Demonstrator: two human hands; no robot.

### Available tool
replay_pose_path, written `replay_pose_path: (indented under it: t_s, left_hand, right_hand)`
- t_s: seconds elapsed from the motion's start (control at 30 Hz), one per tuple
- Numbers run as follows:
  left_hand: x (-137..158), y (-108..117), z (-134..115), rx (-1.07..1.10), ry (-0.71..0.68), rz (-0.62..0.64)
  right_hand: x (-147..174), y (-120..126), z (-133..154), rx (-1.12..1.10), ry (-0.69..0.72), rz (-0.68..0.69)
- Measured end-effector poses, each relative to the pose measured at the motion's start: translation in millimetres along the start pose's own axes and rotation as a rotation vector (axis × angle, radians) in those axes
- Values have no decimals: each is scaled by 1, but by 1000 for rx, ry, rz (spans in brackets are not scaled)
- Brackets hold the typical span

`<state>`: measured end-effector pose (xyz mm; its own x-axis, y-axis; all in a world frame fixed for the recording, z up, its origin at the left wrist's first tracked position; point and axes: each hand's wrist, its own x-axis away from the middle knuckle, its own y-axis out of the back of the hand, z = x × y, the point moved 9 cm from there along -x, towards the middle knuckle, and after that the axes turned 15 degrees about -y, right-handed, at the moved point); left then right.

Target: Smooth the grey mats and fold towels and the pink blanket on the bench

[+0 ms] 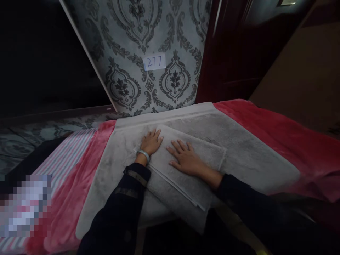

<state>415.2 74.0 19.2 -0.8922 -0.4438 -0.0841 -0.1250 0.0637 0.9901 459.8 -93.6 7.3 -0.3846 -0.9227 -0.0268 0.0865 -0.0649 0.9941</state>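
A grey plush cloth, partly folded over itself, lies at an angle on a larger grey plush mat. My left hand rests flat near the cloth's upper left edge, fingers spread, with a silver bracelet on the wrist. Palm down on the cloth's middle lies my right hand, its fingers stretched and apart. Neither hand holds anything. The fold shows as a pale double edge running down between my forearms, and a lower flap of the cloth reaches toward my body.
Under the mat, a red plush blanket shows on both sides. Striped fabric lies at the left, beside a blurred-out patch. Behind stand a large dark screen, a patterned wall with a paper marked 277, and a dark red door.
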Motion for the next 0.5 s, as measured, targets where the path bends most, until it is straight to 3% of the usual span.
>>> replay_pose_path:
  t_s: [0.3, 0.5]
  left_hand:
    - [10, 13, -13, -73, 34, -49]
    - [22, 27, -16, -113, 107, -16]
  right_hand:
    - [65, -9, -66, 26, -137, -26]
    - [71, 24, -77, -17, -203, 22]
